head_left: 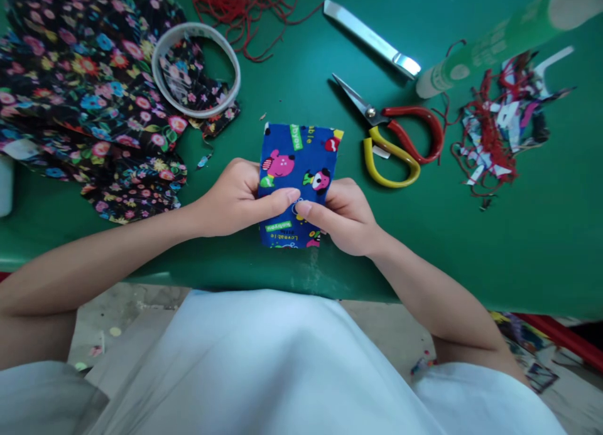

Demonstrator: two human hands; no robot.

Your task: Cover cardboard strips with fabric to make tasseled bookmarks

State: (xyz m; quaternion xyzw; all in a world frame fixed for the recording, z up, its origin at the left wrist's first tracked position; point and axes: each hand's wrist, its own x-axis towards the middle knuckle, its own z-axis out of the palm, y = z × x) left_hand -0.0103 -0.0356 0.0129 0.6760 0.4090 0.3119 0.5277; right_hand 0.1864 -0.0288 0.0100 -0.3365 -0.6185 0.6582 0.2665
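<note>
A blue piece of fabric (296, 165) printed with pink dogs and lettering is held up over the front of the green table. My left hand (245, 196) grips its left side, the thumb lying across the printed face and the fingers hidden behind. From the right, my right hand (348, 215) pinches the same fabric, thumb on top and close to the left thumb tip. Scissors (377, 121) with one red and one yellow handle lie open to the right of the fabric, touched by neither hand.
Black floral cloth (94, 102) spreads over the left, with a white ring (157, 58) resting on it. Red cords (240, 8) lie at the back. A metal tool (367, 36), a green-and-white bottle (504, 39) and a pile of scraps (499, 121) occupy the right of the green table (471, 247).
</note>
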